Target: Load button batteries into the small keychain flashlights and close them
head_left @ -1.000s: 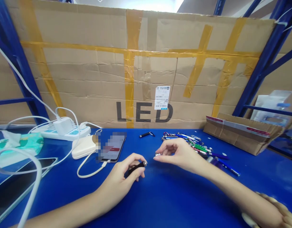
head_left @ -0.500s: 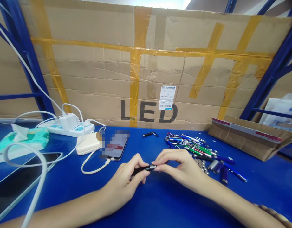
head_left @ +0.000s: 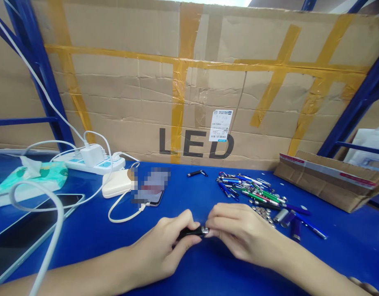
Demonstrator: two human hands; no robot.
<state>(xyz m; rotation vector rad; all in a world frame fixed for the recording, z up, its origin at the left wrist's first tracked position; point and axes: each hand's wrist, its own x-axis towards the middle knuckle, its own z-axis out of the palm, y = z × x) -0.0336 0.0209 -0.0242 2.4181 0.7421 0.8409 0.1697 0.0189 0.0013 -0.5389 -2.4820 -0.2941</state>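
My left hand (head_left: 167, 242) is closed around a small black flashlight (head_left: 191, 232), a short tube with a silver end pointing right. The fingertips of my right hand (head_left: 241, 232) pinch at that silver end and partly hide it. Just beyond my right hand lie several small round silver button cells (head_left: 263, 214). Behind them is a heap of slim blue, green and silver metal pen-like lights (head_left: 249, 187). Short loose metal tubes (head_left: 287, 218) rest at the heap's right. Another small black tube with a ring (head_left: 195, 174) lies farther back.
A phone (head_left: 154, 191) on a cable sits beside a cream power bank (head_left: 117, 183). At left are a larger tablet-like device (head_left: 25, 234), a tissue pack (head_left: 50, 174) and a power strip (head_left: 115, 165). An open cardboard box (head_left: 325, 176) stands at right, before a large taped carton (head_left: 130, 102).
Both hands have come slightly lower and nearer with the flashlight. My right hand's fingers are more bunched at its silver end. The whole view has shifted a little.
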